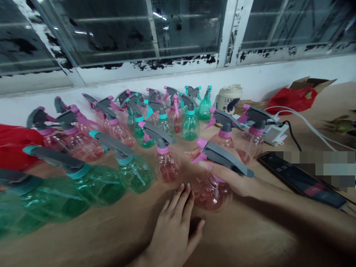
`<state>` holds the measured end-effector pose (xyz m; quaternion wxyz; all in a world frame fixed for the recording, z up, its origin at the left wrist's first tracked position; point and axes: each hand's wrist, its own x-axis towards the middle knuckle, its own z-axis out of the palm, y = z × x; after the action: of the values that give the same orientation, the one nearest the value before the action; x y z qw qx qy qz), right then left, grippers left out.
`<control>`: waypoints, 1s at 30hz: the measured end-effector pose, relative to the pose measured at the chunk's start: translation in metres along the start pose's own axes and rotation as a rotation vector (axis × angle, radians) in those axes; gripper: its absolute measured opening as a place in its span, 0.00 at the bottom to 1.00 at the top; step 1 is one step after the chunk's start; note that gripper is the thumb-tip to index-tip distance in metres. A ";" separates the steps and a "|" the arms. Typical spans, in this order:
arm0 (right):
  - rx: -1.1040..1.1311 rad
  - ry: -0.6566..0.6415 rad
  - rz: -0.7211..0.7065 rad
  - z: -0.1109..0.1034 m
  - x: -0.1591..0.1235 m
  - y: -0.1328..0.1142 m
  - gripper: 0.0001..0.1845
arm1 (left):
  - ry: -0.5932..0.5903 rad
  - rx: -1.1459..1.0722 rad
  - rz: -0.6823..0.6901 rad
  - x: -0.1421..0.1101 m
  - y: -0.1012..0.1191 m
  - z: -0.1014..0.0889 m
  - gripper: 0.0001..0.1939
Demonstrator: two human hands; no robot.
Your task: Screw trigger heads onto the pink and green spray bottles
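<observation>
My right hand (236, 180) is wrapped round the neck of a pink spray bottle (210, 196), upright on the table, with a grey and pink trigger head. The far fingers are partly hidden behind it. Fingers stretched out, my left hand (175, 222) lies flat on the table (111, 237) just left of that bottle and holds nothing. A second pink spray bottle (167, 167) stands beyond my left fingertips. To its left comes a row of green spray bottles, among them a near one (136, 176). Behind my right hand is another pink spray bottle (250, 142).
Several more pink and green bottles crowd along the wall. At the back stand a paper cup (229, 98) and a red plastic bag (292, 100). A power strip (274, 133) with cables and a phone (300, 178) lie on the right; another red bag (18, 146) is far left.
</observation>
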<state>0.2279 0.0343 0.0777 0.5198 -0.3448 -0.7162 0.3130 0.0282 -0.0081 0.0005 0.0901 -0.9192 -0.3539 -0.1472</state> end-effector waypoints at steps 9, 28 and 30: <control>0.014 -0.011 0.042 0.003 -0.001 -0.002 0.06 | 0.049 0.017 -0.024 0.000 0.001 0.000 0.24; -0.118 0.029 0.104 -0.002 -0.005 0.003 0.08 | 0.015 0.042 -0.022 -0.003 0.000 0.001 0.25; -0.106 0.039 0.100 -0.002 -0.005 0.003 0.08 | 0.021 0.034 -0.020 -0.003 0.000 0.000 0.25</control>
<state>0.2311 0.0322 0.0733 0.4983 -0.4133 -0.7032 0.2937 0.0262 -0.0096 -0.0007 0.1079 -0.9124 -0.3644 -0.1518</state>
